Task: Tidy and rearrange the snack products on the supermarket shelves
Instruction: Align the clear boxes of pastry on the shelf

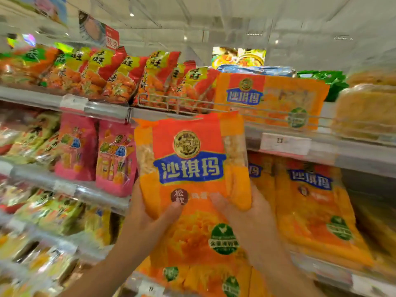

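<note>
Frame centre: left hand [147,213] and right hand [242,213] are both clutching 1 orange snack bag [190,174]; 2 pink bags [96,155] are standing centre-left.

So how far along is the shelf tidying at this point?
Done: matching orange packs already stand on the upper shelf behind its wire rail and on the shelf below. In hand: the left hand and right hand both grip one orange sachima pack, held upright in front of the shelves. Left: that pack is not yet shelved, and the red bags up top lean unevenly.
</note>
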The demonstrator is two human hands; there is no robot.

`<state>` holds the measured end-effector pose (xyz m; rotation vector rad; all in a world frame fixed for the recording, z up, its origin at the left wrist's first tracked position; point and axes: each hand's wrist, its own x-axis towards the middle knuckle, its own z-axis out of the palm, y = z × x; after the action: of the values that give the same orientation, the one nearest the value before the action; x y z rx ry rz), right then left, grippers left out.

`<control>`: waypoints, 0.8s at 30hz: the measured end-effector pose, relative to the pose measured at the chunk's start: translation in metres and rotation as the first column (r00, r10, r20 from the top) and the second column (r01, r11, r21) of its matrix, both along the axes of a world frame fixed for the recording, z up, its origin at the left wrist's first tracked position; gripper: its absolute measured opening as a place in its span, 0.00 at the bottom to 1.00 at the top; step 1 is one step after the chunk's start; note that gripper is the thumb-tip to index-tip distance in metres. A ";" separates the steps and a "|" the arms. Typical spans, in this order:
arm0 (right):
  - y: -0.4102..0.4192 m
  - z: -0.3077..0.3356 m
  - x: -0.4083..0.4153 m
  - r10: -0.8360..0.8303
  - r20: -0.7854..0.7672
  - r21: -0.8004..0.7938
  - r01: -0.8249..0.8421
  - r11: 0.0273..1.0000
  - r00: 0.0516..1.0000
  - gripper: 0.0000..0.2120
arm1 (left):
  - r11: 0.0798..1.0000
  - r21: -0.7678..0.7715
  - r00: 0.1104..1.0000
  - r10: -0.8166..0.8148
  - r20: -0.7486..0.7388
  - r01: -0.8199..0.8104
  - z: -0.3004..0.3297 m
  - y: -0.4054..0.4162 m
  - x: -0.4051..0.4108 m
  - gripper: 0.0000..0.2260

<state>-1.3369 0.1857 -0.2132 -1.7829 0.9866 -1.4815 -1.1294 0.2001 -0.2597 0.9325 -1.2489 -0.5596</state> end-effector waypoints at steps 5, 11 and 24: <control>-0.005 -0.058 0.048 0.086 -0.064 0.163 -0.075 0.984 0.994 0.29 | 0.988 0.118 0.994 0.097 0.048 -0.102 -0.047 0.002 0.057 0.28; -0.029 -0.068 0.096 0.067 -0.025 0.277 -0.057 0.959 0.997 0.27 | 0.976 0.184 0.984 0.090 0.151 -0.117 -0.049 -0.035 0.106 0.28; -0.099 -0.009 0.104 -0.357 0.211 0.375 0.262 0.889 0.910 0.08 | 0.943 0.296 0.928 -0.236 0.286 0.149 0.009 -0.125 0.118 0.47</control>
<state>-1.2332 0.0870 -0.2226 -1.1745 1.3347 -1.5822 -1.0118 0.0748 -0.2503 1.1684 -1.5963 -0.7729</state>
